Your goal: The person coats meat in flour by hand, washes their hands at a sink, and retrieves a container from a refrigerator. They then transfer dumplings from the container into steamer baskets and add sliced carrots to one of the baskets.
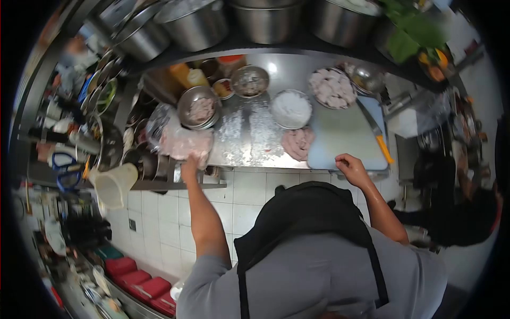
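Note:
At the front left of the steel counter, my left hand (pixel 192 166) is closed on the lower edge of a clear plastic bag of pale pink meat (pixel 183 141). My right hand (pixel 349 167) is held over the front edge of a pale chopping board (pixel 340 127), its fingers curled in and nothing visible in them. A knife with an orange handle (pixel 383 149) lies along the board's right side. Left of the board sits a heap of pale meat (pixel 297 143). Behind that heap stands a bowl of white powder (pixel 291 109).
A bowl of meat pieces (pixel 202 109) is behind the bag. Farther back are a floury bowl (pixel 251 81) and a bowl piled with pale pieces (pixel 332 88). White powder (pixel 247 130) dusts the counter. Large pots (pixel 268 24) line the shelf above. Another person (pixel 467 212) is at right.

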`<state>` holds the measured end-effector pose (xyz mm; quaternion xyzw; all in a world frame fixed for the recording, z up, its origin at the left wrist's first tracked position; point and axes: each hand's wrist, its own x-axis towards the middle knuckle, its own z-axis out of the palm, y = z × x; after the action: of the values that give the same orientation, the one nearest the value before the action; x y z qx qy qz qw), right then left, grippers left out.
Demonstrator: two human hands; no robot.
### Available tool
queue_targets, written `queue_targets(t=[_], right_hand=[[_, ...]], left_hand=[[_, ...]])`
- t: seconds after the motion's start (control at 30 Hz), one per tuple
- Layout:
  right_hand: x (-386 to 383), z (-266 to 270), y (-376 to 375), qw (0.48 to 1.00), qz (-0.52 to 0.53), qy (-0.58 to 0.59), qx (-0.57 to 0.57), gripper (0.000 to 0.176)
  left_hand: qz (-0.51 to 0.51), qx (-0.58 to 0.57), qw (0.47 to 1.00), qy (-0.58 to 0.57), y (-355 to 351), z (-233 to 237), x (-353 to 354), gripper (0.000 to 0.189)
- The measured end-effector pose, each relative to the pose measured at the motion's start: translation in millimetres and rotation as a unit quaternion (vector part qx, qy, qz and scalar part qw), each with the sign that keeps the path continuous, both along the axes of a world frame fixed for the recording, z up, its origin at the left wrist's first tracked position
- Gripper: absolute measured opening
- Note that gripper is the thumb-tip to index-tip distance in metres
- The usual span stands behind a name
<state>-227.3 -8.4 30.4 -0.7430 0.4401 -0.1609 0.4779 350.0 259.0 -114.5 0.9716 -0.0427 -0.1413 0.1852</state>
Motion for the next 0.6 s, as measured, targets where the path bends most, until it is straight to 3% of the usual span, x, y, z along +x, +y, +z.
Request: queue_targets(t=[0.07,0.1,0.13,0.17,0.3,0.37,0.47,0.53,0.6], right_hand=[[-10,-3,3,0.999,-0.016,0.051,0.007,0.018],[-12,-5,3,0.997,-0.020,0.075,0.010,0.017],[-11,-8,4,0.998,-0.015,0.068,0.008,0.017],[-9,-13,3,0.997,0.003,0.076,-0.020,0.017],[-5,-22,-10,0.978,0.056,0.132,-0.153,0.018],[-17,-22,-23,0.964,0.041,0.156,-0.211,0.019],[-71,-41,-64,0.917,-0.101,0.210,-0.323,0.029],[-97,-43,-87,0.856,-0.218,0.334,-0.330,0.039],[-120,-52,-111,0.857,-0.222,0.388,-0.254,0.045]], left_hand=[[-0.001,-0.064,0.997,-0.044,19,34,-36,0.085],[0.015,-0.091,0.986,-0.137,23,47,-58,0.074],[0.014,-0.126,0.981,-0.149,31,50,-68,0.064],[-0.030,-0.127,0.966,-0.225,38,50,-88,0.055],[-0.168,-0.121,0.972,-0.107,49,26,-152,0.047],[-0.220,-0.191,0.954,-0.065,29,33,-184,0.047],[-0.321,-0.260,0.909,-0.057,-25,70,-234,0.046],[-0.395,-0.288,0.872,-0.040,-70,93,-266,0.046],[-0.494,-0.307,0.810,-0.068,-117,106,-298,0.047]])
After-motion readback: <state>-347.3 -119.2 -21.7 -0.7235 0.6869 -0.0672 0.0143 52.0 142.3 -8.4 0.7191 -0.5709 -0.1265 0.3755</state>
